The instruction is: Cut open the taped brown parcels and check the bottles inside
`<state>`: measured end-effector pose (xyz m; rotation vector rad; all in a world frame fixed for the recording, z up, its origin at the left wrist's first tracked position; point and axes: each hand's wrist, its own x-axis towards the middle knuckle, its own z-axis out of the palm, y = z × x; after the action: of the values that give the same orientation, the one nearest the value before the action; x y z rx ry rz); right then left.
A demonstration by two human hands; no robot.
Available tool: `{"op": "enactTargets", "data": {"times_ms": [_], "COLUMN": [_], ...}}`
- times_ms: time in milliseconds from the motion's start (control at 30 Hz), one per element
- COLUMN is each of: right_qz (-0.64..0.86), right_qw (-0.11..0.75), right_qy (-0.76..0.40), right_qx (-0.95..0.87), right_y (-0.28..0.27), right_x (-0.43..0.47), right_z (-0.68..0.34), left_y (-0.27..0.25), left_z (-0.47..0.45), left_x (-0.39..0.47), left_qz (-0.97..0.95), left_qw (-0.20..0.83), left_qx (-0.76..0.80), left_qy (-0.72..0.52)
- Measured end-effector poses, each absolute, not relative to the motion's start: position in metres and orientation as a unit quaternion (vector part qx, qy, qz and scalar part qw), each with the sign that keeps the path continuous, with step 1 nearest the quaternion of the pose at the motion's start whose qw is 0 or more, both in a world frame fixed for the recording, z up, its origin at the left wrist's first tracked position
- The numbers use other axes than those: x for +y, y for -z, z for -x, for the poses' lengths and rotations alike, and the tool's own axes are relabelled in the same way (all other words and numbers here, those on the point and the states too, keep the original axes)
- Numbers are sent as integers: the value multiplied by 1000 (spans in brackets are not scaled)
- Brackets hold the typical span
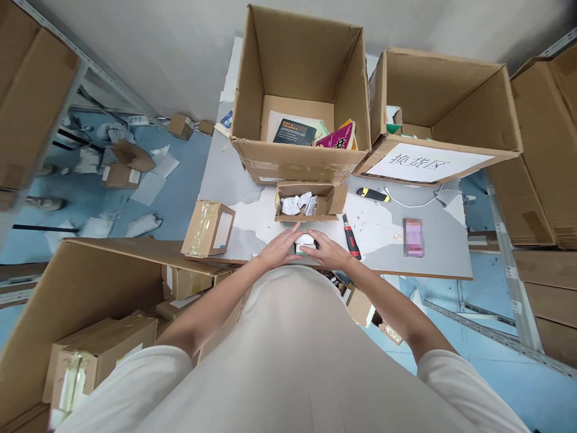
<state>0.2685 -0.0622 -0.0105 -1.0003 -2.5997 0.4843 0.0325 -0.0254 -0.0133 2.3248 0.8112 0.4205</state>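
Note:
Between my two hands, at the front edge of the table, is a small white box (305, 240) with some green low on it. My left hand (280, 248) closes on its left side and my right hand (328, 249) on its right. Both hands partly cover it. Just beyond them stands an opened small cardboard carton (331, 203) with crumpled white paper (297, 203) inside. A red and black utility knife (351, 237) lies to the right of my right hand.
Two large open cartons stand behind: one with books (295, 132), one with a handwritten sign (428, 162). A taped box (207, 228) sits at left. A yellow-black cutter (373, 194), a white cable (412, 204) and a blurred pink phone-like item (413, 237) lie at right.

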Motion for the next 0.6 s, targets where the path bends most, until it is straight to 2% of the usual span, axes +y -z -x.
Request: {"op": "enactTargets", "data": {"times_ms": [300, 600], "right_qz": [382, 444], "right_qw": [206, 210], "right_qy": [-164, -164], "right_qx": [-886, -855], "right_y": [30, 28], "right_x": [-68, -76], "right_z": [-261, -264], "left_y": [-14, -2], "left_z": [-22, -52], "left_x": [-17, 36], "left_qz": [-892, -921], "left_qw": [270, 180], "left_qx": [330, 345], "left_qy": [-150, -27]}}
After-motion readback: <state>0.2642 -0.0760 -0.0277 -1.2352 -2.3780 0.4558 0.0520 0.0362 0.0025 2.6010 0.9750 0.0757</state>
